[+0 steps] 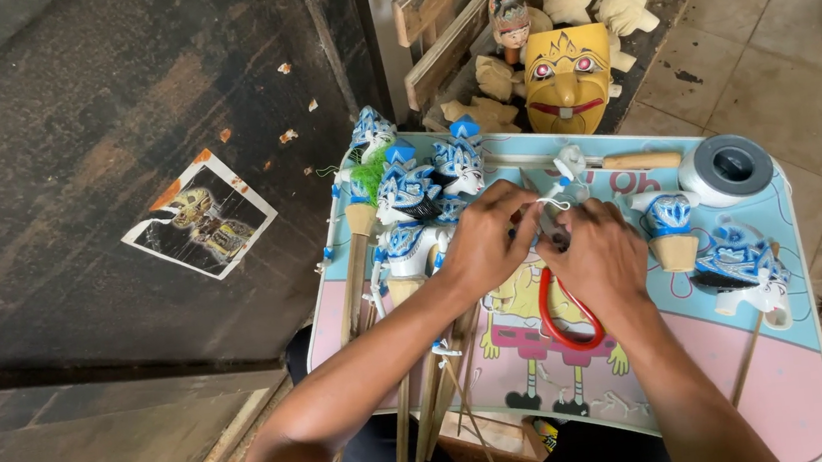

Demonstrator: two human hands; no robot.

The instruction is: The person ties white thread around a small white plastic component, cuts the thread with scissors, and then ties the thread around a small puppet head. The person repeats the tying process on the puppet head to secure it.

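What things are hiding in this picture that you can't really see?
Head view, the only one:
- The small white piece between the left hand and right hand: fingers cover most of it.
- The red scissors: the blades lie under the right hand.
- The cartoon tray table: its near edge is hidden by the arms.
- The blue-white puppets: details too small.

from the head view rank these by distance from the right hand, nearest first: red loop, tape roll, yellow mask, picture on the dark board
1. red loop, just under the right hand, touching it.
2. tape roll, at the tray's far right corner.
3. yellow mask, beyond the tray's far edge.
4. picture on the dark board, far left.

Tape roll and mask are fairly close; the roll looks nearer.
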